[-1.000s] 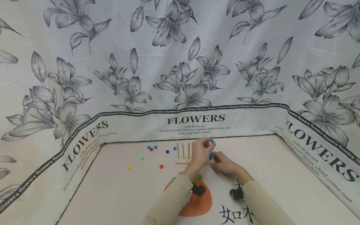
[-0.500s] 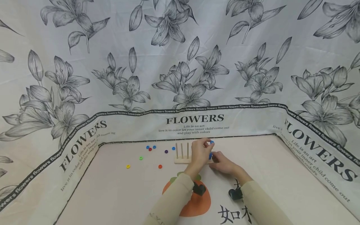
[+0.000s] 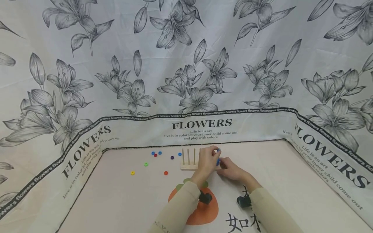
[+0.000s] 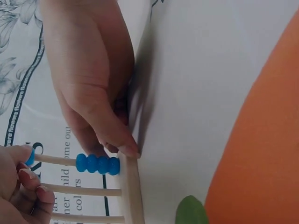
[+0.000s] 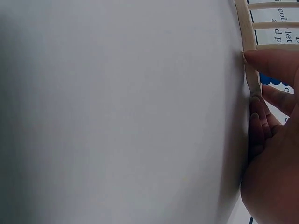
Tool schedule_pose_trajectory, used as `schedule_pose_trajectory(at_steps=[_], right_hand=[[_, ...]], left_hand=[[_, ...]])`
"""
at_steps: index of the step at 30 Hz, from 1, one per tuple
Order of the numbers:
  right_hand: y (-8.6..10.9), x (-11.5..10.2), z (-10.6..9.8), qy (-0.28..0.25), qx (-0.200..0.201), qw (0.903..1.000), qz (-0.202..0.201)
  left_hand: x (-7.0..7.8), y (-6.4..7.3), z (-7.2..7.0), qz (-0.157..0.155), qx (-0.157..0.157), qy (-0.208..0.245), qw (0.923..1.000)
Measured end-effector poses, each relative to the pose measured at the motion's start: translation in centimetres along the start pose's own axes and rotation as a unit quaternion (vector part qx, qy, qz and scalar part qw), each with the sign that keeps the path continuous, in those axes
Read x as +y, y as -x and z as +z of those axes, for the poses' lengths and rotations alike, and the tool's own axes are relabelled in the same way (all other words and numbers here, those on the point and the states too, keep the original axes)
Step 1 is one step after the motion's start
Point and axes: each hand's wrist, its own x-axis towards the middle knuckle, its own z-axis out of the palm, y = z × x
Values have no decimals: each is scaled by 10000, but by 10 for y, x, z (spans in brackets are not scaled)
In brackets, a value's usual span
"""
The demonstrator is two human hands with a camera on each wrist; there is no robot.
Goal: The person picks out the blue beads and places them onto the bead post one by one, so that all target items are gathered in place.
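My left hand [image 3: 207, 160] pinches a blue bead [image 4: 31, 157] at the top of the end peg of a wooden peg stand [image 3: 188, 167]. Lower on that same peg, several blue beads [image 4: 97, 164] sit stacked against the base. The right hand [image 3: 232, 169] grips the base's right end, with its thumb on the front edge, as the right wrist view shows beside the base [image 5: 248, 32]. Three bare pegs [image 3: 188, 156] stand at the stand's left; the left hand hides part of its middle in the head view.
Loose beads lie on the cloth left of the stand: yellow [image 3: 132, 173], green [image 3: 146, 164], orange-red [image 3: 165, 173], dark purple [image 3: 172, 157], red [image 3: 155, 155] and several blue ones [image 3: 179, 154]. A flower-print curtain [image 3: 201, 129] rises behind. An orange persimmon print [image 3: 201, 213] marks the cloth in front.
The left hand, with the blue bead between its fingertips, has come down slightly at the end peg. My right hand stays at the base. The whole head view has shifted a little.
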Motion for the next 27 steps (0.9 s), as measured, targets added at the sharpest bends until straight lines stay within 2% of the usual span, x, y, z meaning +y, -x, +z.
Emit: schedule_pose_trajectory(at_steps=[6, 11, 15, 21, 27], right_hand=[[0, 1, 2, -148, 10, 9998, 95], [-2, 4, 4, -133, 62, 9999, 87], [-7, 10, 8, -268, 118, 9993, 248], [-6, 9, 7, -271, 169, 9994, 143], [-3, 8, 5, -211, 138, 9996, 145]], left_hand=[[-3, 1, 2, 42, -20, -185, 9998], [-3, 2, 2, 38, -97, -80, 9999], [-4, 2, 3, 9, -105, -52, 9999], [-6, 5, 7, -5, -65, -164, 9998], [-9, 8, 11, -166, -22, -90, 9998]])
